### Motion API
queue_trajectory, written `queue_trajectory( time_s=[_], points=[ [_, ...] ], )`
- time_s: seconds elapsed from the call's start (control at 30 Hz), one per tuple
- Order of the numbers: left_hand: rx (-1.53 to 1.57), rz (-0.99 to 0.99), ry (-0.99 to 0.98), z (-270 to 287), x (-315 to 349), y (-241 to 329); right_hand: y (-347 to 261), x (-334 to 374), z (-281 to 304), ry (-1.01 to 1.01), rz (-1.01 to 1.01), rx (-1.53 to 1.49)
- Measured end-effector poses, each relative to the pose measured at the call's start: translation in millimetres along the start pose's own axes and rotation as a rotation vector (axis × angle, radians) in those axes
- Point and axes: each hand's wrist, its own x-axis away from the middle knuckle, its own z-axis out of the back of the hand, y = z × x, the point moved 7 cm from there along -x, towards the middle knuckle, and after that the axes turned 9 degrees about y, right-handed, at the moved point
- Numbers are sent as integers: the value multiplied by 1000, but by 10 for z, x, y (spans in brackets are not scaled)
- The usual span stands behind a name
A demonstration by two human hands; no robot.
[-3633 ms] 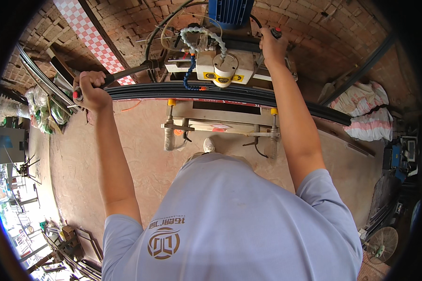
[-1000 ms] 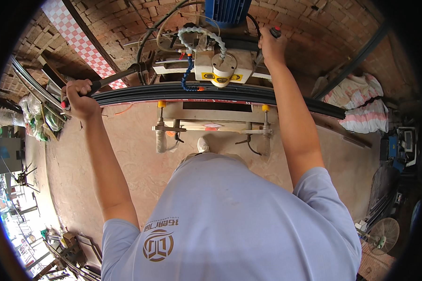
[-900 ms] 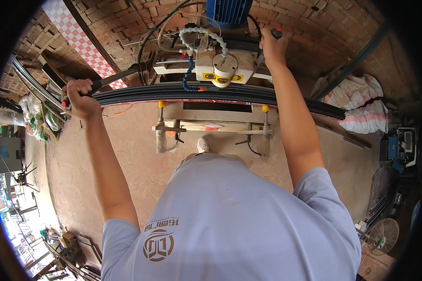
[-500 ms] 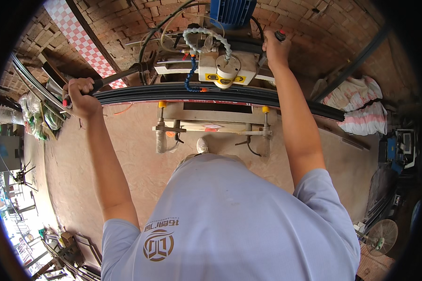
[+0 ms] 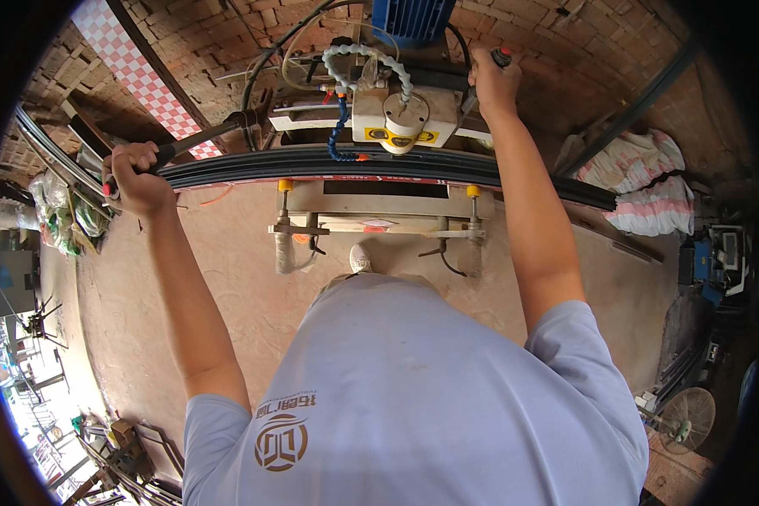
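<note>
My left hand (image 5: 141,179) is closed round the black grip of a long lever (image 5: 194,141) whose inner end meets the machine. At the upper right my right hand (image 5: 495,84) is wrapped round a second machine handle (image 5: 502,56) with a red end. Between the hands sits the white machine head (image 5: 379,118) with yellow warning stickers. A grey segmented hose (image 5: 405,80) and a blue segmented hose (image 5: 338,135) curve about it. Long dark profiles (image 5: 312,167) lie across the machine below the head, passing under my right forearm.
A blue motor (image 5: 413,18) stands behind the head. Two yellow-capped clamps (image 5: 285,185) are on the machine's near side. White sacks (image 5: 649,185) lie right, plastic bags (image 5: 63,207) left. A fan (image 5: 687,419) is at lower right. Bricks (image 5: 531,25) cover the ground behind.
The whole view has shifted slightly, so the machine and both arms appear a little higher and further left. Both hands keep hold of their handles.
</note>
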Motion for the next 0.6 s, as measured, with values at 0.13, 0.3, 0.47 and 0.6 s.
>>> queue_trajectory(
  time_s=[0.13,0.3,0.47,0.6],
  points=[
    [12,9,9,11,-7,-6,4,-9,18,12,-3,-17],
    [21,23,10,17,-13,-15,12,-31,27,-2,-7,-11],
    [17,31,-5,21,-13,-20,4,-30,45,-27,1,0],
    [-83,41,-70,14,-8,-41,-24,-17,46,-10,12,-18]
  ],
)
